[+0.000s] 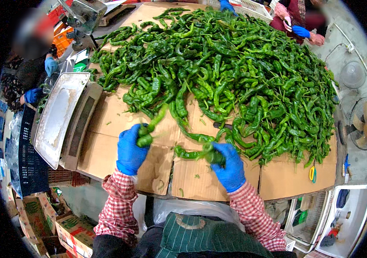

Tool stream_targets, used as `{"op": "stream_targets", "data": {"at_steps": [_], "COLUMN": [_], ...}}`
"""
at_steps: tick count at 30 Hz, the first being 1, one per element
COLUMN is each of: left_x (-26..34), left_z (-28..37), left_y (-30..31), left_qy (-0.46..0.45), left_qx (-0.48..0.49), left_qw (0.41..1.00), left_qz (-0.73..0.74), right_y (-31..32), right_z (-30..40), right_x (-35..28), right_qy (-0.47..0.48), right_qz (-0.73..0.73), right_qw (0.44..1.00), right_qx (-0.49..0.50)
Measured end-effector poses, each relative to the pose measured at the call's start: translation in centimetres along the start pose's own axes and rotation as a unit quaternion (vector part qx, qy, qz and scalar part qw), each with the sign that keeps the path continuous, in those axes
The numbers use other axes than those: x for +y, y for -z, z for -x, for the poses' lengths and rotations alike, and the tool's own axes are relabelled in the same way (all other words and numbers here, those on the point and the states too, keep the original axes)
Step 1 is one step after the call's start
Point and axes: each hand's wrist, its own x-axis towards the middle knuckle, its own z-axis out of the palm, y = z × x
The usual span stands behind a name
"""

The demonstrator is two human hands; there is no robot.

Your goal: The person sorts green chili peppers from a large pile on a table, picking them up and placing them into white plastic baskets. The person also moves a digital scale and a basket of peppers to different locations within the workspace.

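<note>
My left hand (132,150), in a blue glove, grips several green peppers (145,140) above the cardboard at the near side of the table. Another blue glove covers my right hand (230,166), which is closed around green peppers (215,157); the peppers in both hands are partly blurred. A single pepper (186,153) lies just left of my right hand. Beyond both hands spreads a large heap of long green peppers (222,71). A dark handle (220,125) pokes out at the heap's near edge.
On the left stands a weighing scale with a metal pan (61,116). Scissors (312,174) lie at the right front of the cardboard (157,171). Co-workers' gloved hands (51,66) show at the left and far side. A fan (366,123) and plastic crates (347,219) are at right.
</note>
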Motion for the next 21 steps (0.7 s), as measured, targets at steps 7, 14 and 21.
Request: {"op": "stream_targets", "data": {"at_steps": [7,14,21], "left_x": [0.1,0.0,-0.4], "left_z": [-5.6,-10.8,-7.5], "left_y": [1.0,-4.1,-6.0], "left_qy": [0.019,0.078,-0.015], "left_qx": [0.112,-0.081,-0.052], "left_qw": [0.993,0.980,0.985], "left_qz": [0.024,-0.165,-0.161], "right_y": [-3.4,-2.4,-2.6], "right_z": [-5.6,-3.2,-1.7], "right_x": [1.0,1.7,-1.0], "right_qy": [0.045,0.005,0.080], "right_qz": [0.254,0.095,0.114], "right_qw": [0.960,0.991,0.971], "right_qx": [-0.109,-0.097,-0.195]}}
